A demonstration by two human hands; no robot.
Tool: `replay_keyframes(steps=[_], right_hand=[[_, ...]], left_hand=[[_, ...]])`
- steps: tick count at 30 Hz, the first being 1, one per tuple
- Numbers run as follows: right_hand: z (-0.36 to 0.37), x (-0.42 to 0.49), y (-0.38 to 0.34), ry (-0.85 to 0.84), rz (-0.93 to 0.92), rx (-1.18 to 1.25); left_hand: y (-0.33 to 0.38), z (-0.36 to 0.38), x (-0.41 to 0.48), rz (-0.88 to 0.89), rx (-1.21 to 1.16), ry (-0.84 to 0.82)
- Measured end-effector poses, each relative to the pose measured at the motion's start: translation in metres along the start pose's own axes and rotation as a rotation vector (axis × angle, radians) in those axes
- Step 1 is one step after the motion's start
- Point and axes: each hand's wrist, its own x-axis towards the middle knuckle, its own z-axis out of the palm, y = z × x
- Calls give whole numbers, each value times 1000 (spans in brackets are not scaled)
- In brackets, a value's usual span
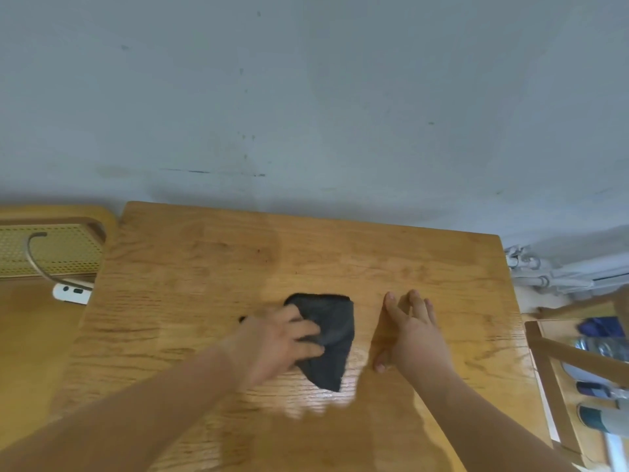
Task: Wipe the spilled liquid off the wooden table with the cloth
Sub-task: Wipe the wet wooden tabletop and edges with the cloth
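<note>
Head: crumpled dark cloth [335, 332]; glossy grained table [204, 267]

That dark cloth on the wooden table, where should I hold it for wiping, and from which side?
Probably the broad far part of the cloth, from the left, where the left hand lies on it. It lies flat and narrows to a point toward you, so a spread palm over the wide part should steer it better than pinching the tip.

cloth [332, 338] mid-frame on table [204, 267], left hand [272, 342] on its left part, right hand [413, 332] just right.
</note>
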Motion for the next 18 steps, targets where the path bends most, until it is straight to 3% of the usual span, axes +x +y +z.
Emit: replay_keyframes(steps=[1,3,5,6,8,11,13,15,18], right_hand=[[-1,0,1,-1,1,13],[-2,0,2,-13,3,14],[-3,1,2,-29,8,15],[-2,2,1,-26,13,26],[-1,1,1,1,12,48],[0,-1,3,39,-32,27],[1,-2,6,35,-28,59],[0,-1,9,33,-16,98],[4,2,15,54,-15,144]], left_hand=[[-17,-6,0,-53,9,0],[-36,-14,8,-351,-36,37],[-19,-14,28,-673,-75,128],[0,-10,39,-726,-54,117],[37,-1,54,-562,-10,73],[30,5,55,-69,-50,5],[-3,0,60,23,-64,-7],[-30,-7,74,-124,-74,59],[-18,-16,118,-629,-152,153]])
